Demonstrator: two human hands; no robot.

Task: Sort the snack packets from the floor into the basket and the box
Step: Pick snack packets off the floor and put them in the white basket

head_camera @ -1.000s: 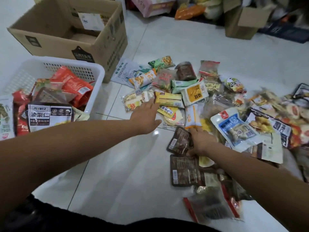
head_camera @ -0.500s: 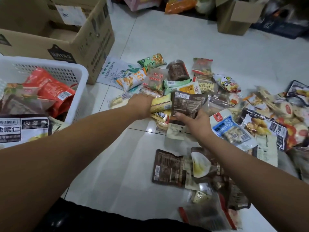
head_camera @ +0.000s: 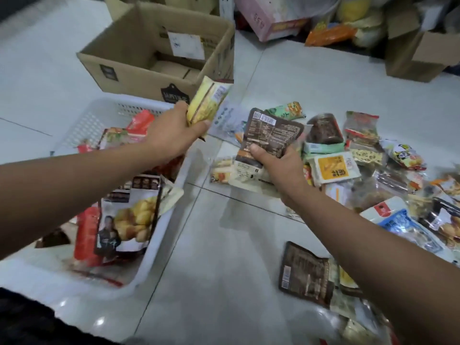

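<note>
My left hand (head_camera: pixel 171 131) grips a yellow snack packet (head_camera: pixel 207 102) and holds it in the air above the far corner of the white basket (head_camera: pixel 161 235), just in front of the cardboard box (head_camera: pixel 129 68). My right hand (head_camera: pixel 281 168) holds a dark brown packet (head_camera: pixel 270 134) upright, with a pale packet (head_camera: pixel 245 173) behind it, over the left edge of the snack pile (head_camera: pixel 353 160) on the floor. The basket holds several packets. The open box shows smaller cartons inside.
Another brown packet (head_camera: pixel 305 273) lies on the tiles near my right forearm. A small open carton (head_camera: pixel 420 48), a pink box (head_camera: pixel 271 21) and orange bags (head_camera: pixel 328 33) line the far side. Bare tiles lie between the basket and the pile.
My left hand took the yellow packet from the pile and lifted it left toward the basket and box. My right hand picked up the brown packet and raised it.
</note>
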